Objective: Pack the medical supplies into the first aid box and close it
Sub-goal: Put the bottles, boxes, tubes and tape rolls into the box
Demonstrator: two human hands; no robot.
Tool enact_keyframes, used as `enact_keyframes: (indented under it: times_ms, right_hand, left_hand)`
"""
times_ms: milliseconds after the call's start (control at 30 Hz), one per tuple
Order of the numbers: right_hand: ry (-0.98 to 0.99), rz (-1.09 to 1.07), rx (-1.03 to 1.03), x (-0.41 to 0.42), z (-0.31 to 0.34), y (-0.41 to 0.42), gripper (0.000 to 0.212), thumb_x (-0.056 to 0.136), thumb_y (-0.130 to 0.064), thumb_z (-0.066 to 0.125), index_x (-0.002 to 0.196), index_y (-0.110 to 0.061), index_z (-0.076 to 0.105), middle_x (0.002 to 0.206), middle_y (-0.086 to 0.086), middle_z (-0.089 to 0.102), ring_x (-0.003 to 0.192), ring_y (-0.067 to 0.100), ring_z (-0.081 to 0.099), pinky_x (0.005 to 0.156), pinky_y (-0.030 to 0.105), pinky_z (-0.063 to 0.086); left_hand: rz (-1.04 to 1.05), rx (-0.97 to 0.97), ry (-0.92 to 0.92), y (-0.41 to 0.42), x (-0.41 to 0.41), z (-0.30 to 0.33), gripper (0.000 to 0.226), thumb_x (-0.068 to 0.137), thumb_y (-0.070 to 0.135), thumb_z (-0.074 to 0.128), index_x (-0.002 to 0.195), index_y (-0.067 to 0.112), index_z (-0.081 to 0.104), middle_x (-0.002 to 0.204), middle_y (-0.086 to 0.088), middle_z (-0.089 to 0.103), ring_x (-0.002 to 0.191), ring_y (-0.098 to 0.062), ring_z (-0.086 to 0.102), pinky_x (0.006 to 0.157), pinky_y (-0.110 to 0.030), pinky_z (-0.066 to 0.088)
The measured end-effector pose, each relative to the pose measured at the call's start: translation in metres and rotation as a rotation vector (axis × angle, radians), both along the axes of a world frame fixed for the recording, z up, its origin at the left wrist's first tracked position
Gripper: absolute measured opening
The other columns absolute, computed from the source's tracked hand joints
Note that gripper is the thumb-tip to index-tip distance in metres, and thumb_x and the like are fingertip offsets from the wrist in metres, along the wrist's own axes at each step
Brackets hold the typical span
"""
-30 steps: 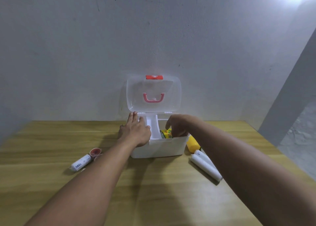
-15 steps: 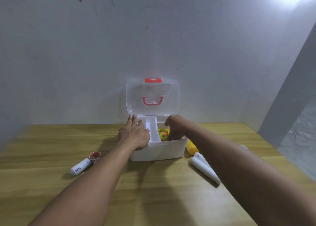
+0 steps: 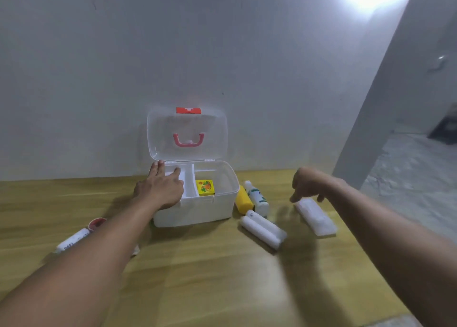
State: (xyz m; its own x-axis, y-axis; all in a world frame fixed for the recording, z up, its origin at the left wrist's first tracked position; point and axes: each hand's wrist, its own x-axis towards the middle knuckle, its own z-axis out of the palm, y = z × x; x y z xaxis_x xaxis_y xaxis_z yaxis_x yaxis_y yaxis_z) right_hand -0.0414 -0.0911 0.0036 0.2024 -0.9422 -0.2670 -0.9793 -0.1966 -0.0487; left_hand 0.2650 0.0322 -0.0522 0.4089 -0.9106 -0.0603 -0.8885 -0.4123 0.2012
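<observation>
The white first aid box stands open against the wall, its clear lid upright with a pink handle and red latch. A small yellow carton lies inside its right compartment. My left hand rests flat on the box's left rim and inner tray. My right hand hovers empty, fingers pointing down, just above the far end of a white wrapped pack. Right of the box lie a yellow bottle, a white bottle and a pair of white rolls.
Left of the box, on the wooden table, lie a white tube and a small red round tin. The wall runs directly behind the box. The table's right edge borders a grey floor.
My right hand has left the box, leaving the yellow carton inside, and swung right to above the white wrapped pack. My left hand has stayed on the box.
</observation>
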Motion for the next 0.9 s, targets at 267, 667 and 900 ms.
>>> enact_keyframes:
  times_ms: [267, 667, 900]
  right_hand:
    - [0.054, -0.079, 0.029, -0.029, -0.03, 0.012, 0.065, 0.075, -0.026, 0.079, 0.131, -0.009, 0.053, 0.119, 0.011, 0.066, 0.102, 0.027, 0.065, 0.075, 0.037, 0.055]
    - [-0.366, 0.251, -0.143, 0.046, 0.039, 0.018, 0.049, 0.065, -0.018, 0.084, 0.112, -0.016, 0.069, 0.115, 0.006, 0.068, 0.094, 0.021, 0.061, 0.078, 0.029, 0.05]
    - [-0.28, 0.523, -0.161, 0.119, 0.039, 0.035, 0.053, 0.071, -0.01, 0.08, 0.121, -0.017, 0.066, 0.126, 0.004, 0.064, 0.108, 0.022, 0.059, 0.087, 0.026, 0.045]
  left_hand:
    - [0.011, -0.002, -0.014, 0.0, -0.001, -0.001, 0.053, 0.1, 0.036, 0.013, 0.152, 0.033, 0.002, 0.161, -0.006, -0.016, 0.149, -0.022, -0.015, 0.117, -0.054, 0.015]
    - [0.002, -0.01, -0.012, 0.004, -0.005, 0.003, 0.053, 0.101, 0.038, 0.013, 0.153, 0.033, 0.002, 0.161, -0.006, -0.015, 0.149, -0.021, -0.016, 0.117, -0.051, 0.018]
    - [0.012, -0.011, 0.006, 0.004, -0.005, 0.003, 0.054, 0.1, 0.038, 0.014, 0.152, 0.034, 0.003, 0.161, -0.005, -0.016, 0.149, -0.02, -0.016, 0.118, -0.051, 0.018]
